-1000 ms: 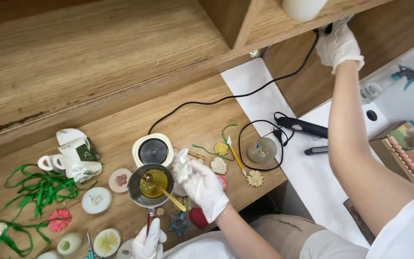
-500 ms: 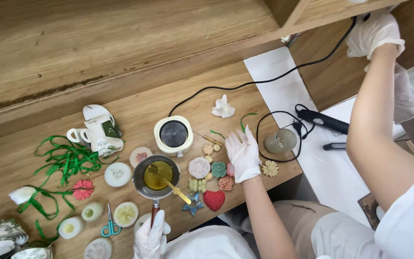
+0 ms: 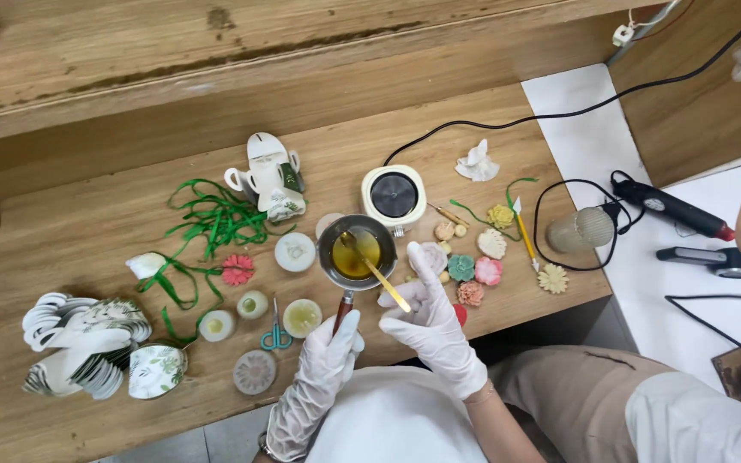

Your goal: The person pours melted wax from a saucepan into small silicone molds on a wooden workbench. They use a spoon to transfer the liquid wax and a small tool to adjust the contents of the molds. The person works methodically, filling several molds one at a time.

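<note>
Pot [image 3: 356, 251] at frame centre is best kept level by left hand [image 3: 329, 350] closed on its handle while spoon [image 3: 376, 273], pinched in right hand [image 3: 429, 319], is stirred slowly.

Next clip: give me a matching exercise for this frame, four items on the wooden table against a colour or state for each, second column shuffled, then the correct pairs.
Column one:
1. small metal pot
2. scissors
3. ribbon
4. glue gun

Column two:
A. lying loose in a green tangle
B. black body with a red end, on the white surface to the right
C. holds yellow liquid, with a gold spoon in it
D. teal handles, lying flat among round discs

Pairs: 1-C, 2-D, 3-A, 4-B.

The left hand is at the pot's reddish handle; the right hand holds the spoon.
</note>
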